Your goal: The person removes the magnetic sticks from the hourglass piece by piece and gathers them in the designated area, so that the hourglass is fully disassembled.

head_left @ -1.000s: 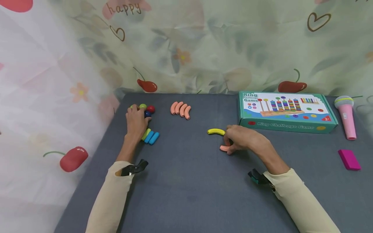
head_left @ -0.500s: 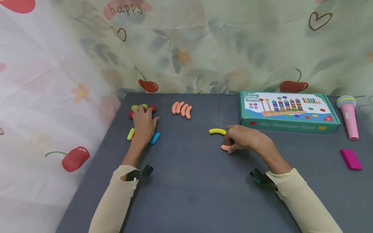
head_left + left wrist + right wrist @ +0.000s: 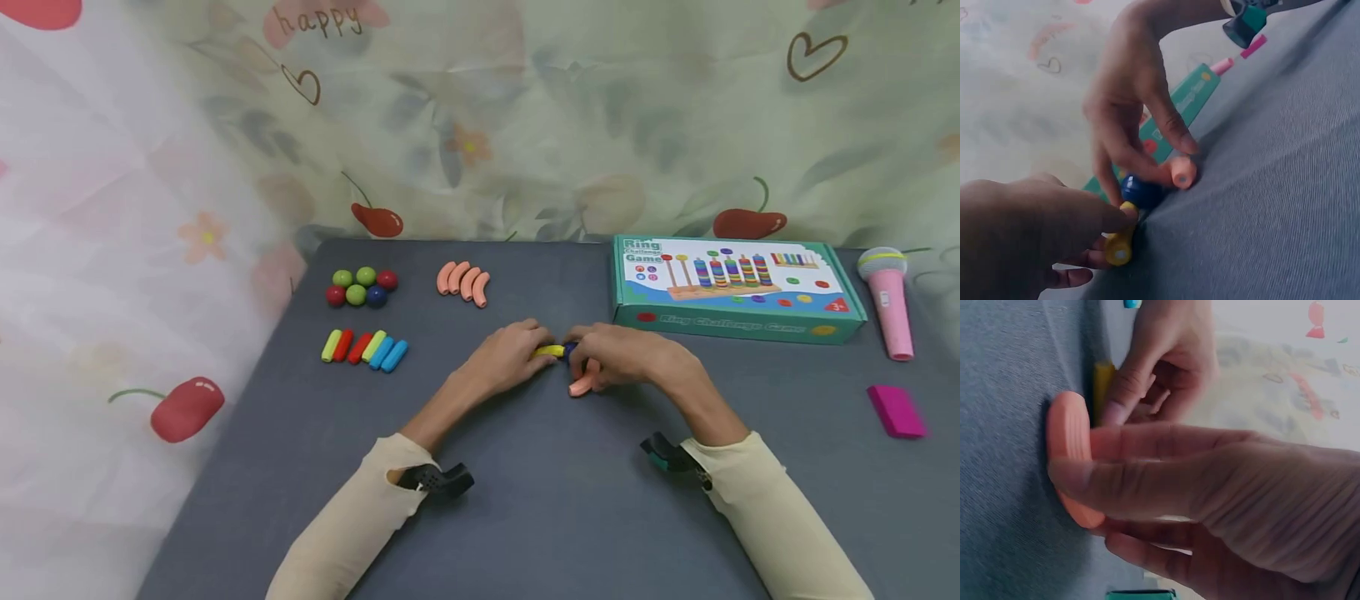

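In the head view, my left hand (image 3: 510, 354) pinches a short yellow curved piece (image 3: 550, 351) at mid-table. My right hand (image 3: 618, 354) meets it from the right and holds a salmon-pink curved piece (image 3: 583, 381) between thumb and fingers. The right wrist view shows this ribbed pink piece (image 3: 1069, 450) with the thumb pressed across its middle. A dark blue ball (image 3: 1141, 190) lies at the far end of the yellow piece (image 3: 1120, 244), under my right fingers. Both hands are low over the grey cloth.
Left on the cloth are several green, red and blue balls (image 3: 356, 296) and a row of yellow, red and blue sticks (image 3: 377, 348). Several pink curved pieces (image 3: 467, 285) lie behind. Right stand a green game box (image 3: 738, 327), a pink microphone (image 3: 892, 308) and a magenta block (image 3: 897, 411).
My left hand has left the balls and sticks and moved right to grip the yellow piece. The blue ball by my right fingers now shows. The right hand has barely moved.
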`<state>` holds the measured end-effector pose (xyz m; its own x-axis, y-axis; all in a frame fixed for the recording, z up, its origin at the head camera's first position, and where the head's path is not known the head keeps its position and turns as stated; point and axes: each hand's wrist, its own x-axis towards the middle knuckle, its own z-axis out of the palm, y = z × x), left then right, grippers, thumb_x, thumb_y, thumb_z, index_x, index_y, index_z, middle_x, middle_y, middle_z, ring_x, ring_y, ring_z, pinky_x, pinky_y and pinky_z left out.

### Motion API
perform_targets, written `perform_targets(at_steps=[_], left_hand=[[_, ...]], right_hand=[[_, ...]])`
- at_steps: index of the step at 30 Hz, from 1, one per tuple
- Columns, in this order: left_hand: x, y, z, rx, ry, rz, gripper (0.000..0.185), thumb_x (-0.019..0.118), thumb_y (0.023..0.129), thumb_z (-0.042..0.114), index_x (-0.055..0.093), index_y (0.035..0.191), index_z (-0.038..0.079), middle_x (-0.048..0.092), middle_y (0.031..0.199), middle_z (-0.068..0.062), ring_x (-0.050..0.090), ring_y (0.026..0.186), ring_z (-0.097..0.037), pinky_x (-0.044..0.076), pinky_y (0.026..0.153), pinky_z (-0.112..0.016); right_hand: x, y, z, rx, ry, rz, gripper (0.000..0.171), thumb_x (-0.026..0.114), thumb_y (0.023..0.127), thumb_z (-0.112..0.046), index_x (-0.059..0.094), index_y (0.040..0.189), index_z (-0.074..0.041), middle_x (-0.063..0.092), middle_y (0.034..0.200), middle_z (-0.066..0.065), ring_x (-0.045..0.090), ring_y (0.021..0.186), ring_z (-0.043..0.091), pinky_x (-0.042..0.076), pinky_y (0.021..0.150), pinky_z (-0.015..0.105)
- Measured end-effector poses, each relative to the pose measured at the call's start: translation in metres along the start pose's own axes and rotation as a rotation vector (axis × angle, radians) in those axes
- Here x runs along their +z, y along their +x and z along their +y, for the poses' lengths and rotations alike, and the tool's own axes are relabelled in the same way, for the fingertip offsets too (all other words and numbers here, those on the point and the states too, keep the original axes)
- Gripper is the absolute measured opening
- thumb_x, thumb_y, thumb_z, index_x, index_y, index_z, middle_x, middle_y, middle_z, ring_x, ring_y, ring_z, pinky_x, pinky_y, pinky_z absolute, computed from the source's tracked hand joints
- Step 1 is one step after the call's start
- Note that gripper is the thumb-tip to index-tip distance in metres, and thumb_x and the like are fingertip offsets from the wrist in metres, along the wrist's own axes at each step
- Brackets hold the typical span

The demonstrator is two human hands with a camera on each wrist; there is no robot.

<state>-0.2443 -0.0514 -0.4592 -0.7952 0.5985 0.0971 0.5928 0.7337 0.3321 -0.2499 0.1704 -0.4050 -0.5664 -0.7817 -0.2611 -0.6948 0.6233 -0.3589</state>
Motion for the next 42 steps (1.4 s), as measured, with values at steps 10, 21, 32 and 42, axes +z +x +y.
perform_targets(at_steps=[10, 21, 32, 42], left_hand=[[0.002, -0.001, 0.009, -0.006, 0.035, 0.032, 0.025, 0.065, 0.104, 0.030, 0.074, 0.120, 0.013, 0.071, 0.104, -0.004, 0.066, 0.080, -0.013, 0.054, 0.071, -0.028], [0.002, 0.001, 0.011, -0.034, 0.072, -0.001, 0.020, 0.067, 0.104, 0.029, 0.076, 0.112, 0.013, 0.070, 0.097, -0.004, 0.063, 0.075, -0.013, 0.050, 0.066, -0.026], [0.001, 0.001, 0.014, -0.051, 0.073, -0.006, 0.022, 0.067, 0.104, 0.029, 0.076, 0.113, 0.011, 0.068, 0.095, -0.004, 0.059, 0.073, -0.011, 0.049, 0.066, -0.024], [0.002, -0.002, 0.014, -0.065, 0.078, 0.003, 0.024, 0.067, 0.103, 0.028, 0.076, 0.118, 0.012, 0.069, 0.097, -0.004, 0.063, 0.076, -0.013, 0.052, 0.067, -0.027]], right_hand=[[0.004, 0.007, 0.001, 0.104, 0.002, 0.104, 0.038, 0.071, 0.100, -0.020, 0.061, 0.134, -0.005, 0.065, 0.113, 0.012, 0.060, 0.088, 0.019, 0.051, 0.081, 0.038], [0.013, 0.014, -0.001, 0.147, -0.065, 0.129, 0.032, 0.076, 0.096, -0.014, 0.068, 0.127, -0.008, 0.063, 0.103, 0.012, 0.057, 0.079, 0.020, 0.050, 0.072, 0.036], [0.009, 0.010, -0.001, 0.210, 0.111, 0.144, 0.057, 0.078, 0.093, -0.012, 0.055, 0.144, -0.003, 0.060, 0.125, 0.025, 0.060, 0.100, 0.030, 0.055, 0.087, 0.048], [0.009, 0.013, -0.004, 0.126, 0.096, 0.194, 0.041, 0.077, 0.092, -0.005, 0.065, 0.131, 0.002, 0.068, 0.118, 0.021, 0.062, 0.094, 0.027, 0.054, 0.084, 0.044]])
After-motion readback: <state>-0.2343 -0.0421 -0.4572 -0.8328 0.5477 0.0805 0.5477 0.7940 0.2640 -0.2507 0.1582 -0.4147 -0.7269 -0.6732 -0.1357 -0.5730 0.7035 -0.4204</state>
